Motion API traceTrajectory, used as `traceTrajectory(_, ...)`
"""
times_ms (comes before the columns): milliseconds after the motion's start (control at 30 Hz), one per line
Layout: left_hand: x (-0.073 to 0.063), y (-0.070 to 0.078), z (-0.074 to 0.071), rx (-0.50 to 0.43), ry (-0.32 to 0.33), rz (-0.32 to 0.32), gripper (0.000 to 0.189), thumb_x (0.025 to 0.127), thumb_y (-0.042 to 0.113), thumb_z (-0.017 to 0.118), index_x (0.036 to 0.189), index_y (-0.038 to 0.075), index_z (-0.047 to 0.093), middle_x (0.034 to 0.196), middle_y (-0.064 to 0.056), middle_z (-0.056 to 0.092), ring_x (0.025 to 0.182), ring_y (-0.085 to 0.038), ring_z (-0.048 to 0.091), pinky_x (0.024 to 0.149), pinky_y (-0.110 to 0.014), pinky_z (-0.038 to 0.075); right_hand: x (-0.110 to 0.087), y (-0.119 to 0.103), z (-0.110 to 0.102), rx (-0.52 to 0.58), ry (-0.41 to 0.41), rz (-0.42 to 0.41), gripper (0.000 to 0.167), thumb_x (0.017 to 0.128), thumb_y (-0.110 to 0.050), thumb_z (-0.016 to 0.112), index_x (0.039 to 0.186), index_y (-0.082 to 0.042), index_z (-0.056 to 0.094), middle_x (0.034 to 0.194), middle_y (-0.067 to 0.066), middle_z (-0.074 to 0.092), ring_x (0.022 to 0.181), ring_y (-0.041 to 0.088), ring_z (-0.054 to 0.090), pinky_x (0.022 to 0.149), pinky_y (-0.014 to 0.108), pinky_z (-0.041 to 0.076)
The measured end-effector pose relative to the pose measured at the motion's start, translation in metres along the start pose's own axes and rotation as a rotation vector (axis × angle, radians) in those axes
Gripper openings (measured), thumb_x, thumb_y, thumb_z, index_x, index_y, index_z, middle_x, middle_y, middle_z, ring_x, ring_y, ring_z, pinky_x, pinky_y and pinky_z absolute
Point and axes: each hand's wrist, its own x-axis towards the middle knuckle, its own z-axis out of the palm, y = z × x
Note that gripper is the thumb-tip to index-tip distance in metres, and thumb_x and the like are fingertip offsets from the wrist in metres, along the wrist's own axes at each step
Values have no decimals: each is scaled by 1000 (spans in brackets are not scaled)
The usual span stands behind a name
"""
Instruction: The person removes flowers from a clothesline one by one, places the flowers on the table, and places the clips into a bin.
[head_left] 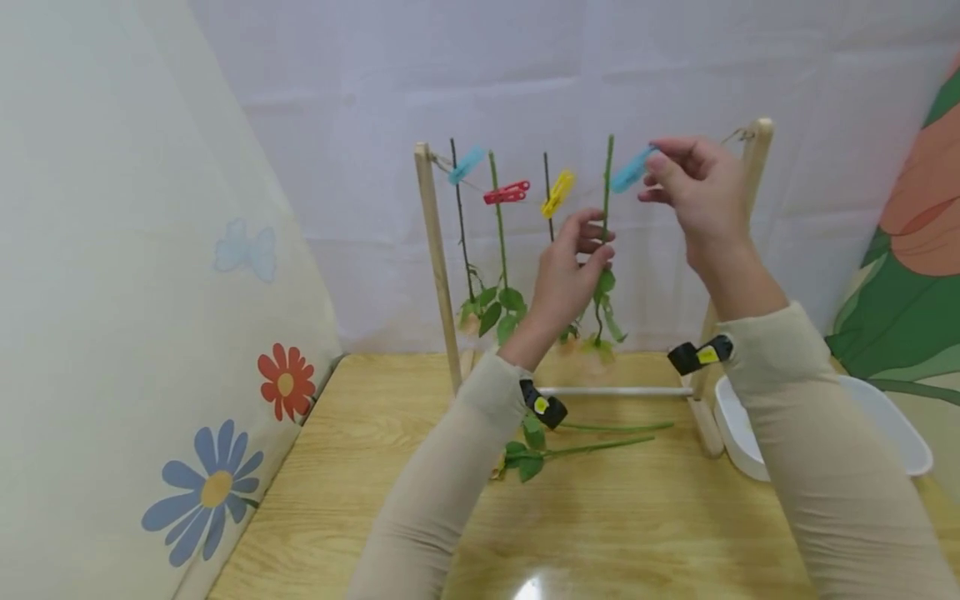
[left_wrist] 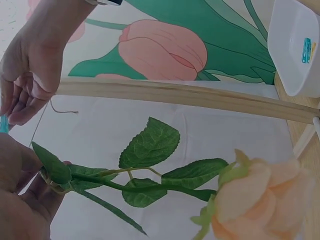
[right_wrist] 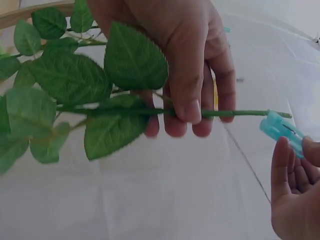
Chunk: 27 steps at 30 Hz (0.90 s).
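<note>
My left hand pinches the green stem of a peach rose, which hangs head down with its leaves below the fingers. Between thumb and fingertips, my right hand holds a light blue clothespin. In the right wrist view the clothespin's tip overlaps the stem near its cut end. A thin string runs behind. Left of my hands, more stems hang upside down from the string by a blue clothespin, a red clothespin and a yellow clothespin.
The string is tied between the left post and right post of a wooden rack, with a white bar low between them. Cut flowers lie on the wooden table. A white basin at right holds clothespins.
</note>
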Motion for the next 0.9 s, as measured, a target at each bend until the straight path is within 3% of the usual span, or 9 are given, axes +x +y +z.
traceTrajectory(200,-8,1,-5,-11,-41,7,41,97,-5,62,136,1,51,113,-14,68,96,-21,68,77,-21,59,-5,3,-13,14,-152,-75,19,94,-7,70,112,1,69,98,8,69,90,18,67,82,24,60)
traceTrajectory(433,-19,2,-12,83,-92,49,39,98,-3,62,135,1,52,115,-14,68,98,-20,68,78,-19,58,-15,8,-25,-22,-308,-129,22,96,-4,67,117,1,69,100,8,68,90,16,67,83,25,60)
traceTrajectory(700,-32,9,-23,263,-211,156,39,98,-3,61,136,-2,54,120,-15,65,102,-21,67,82,-15,56,-23,16,-42,-97,-325,-125,29,95,0,67,124,4,67,103,6,70,90,14,68,80,22,59)
traceTrajectory(900,-41,8,-27,361,-305,227,41,99,0,60,140,0,52,119,-14,69,107,-22,69,88,-16,54,-34,23,-65,-238,-308,-82,29,94,-2,69,124,-1,67,106,-1,71,97,10,66,82,16,56)
